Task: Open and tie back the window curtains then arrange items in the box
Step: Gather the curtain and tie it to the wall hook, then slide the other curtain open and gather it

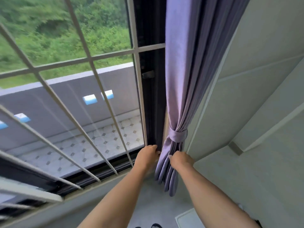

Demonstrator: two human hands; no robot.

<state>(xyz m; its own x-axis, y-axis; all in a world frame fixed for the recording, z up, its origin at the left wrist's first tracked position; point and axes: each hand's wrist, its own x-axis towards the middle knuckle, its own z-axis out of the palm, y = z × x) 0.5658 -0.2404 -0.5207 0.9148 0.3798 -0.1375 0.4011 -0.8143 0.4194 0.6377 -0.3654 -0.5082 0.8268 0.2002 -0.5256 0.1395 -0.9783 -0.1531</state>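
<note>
A purple curtain (189,66) hangs gathered at the right side of the window, against the wall. A knotted purple tie-back (177,134) cinches it low down. Below the knot the folds (166,175) hang loose to the sill. My left hand (148,155) grips the left edge of those folds beside the dark window frame. My right hand (180,159) holds the folds from the right, fingers curled into the cloth. Both hands sit just under the knot. No box is in view.
White window bars (92,63) cross the glass on the left, with greenery and a tiled balcony outside. A dark window frame with a latch (148,74) stands left of the curtain. A pale wall (246,112) is at right. A white object's corner (187,219) lies on the grey floor.
</note>
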